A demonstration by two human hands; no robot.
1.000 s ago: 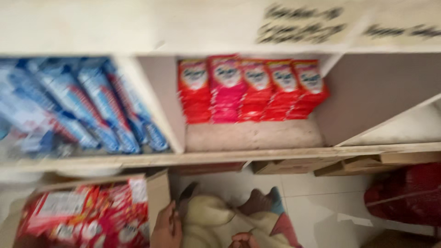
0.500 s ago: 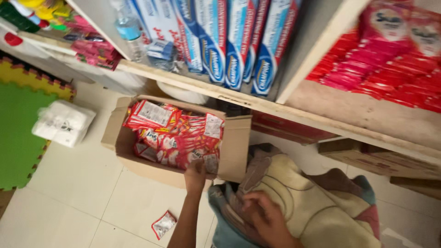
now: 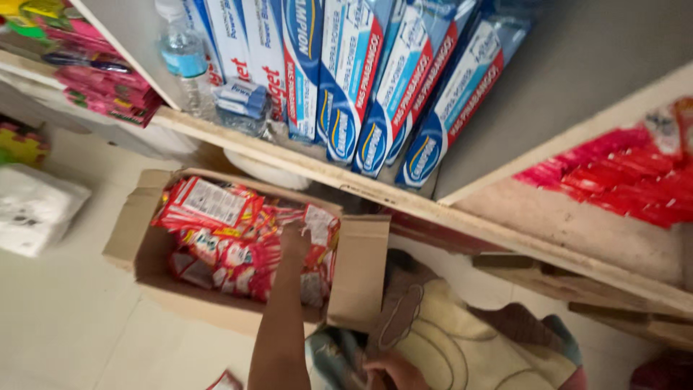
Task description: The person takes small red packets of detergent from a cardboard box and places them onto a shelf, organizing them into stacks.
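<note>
Right hand (image 3: 393,372): at the bottom edge against patterned clothing (image 3: 462,347); grip state cannot be told. Left hand (image 3: 294,242): reaching into the cardboard box (image 3: 361,271), fingers down among red sachet packs (image 3: 231,245); closure hidden. Advice: pinch one whole strip, lift straight up. Beyond the hand: wooden shelf (image 3: 346,184), blue-and-white cartons (image 3: 375,79), water bottle (image 3: 184,58).

Red sachet packs (image 3: 238,245) lie heaped and tilted inside the open cardboard box (image 3: 357,278) on the floor.

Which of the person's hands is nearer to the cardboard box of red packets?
Left. The left hand reaches into the cardboard box, on the red packets; the right hand stays outside, by the lap.
</note>
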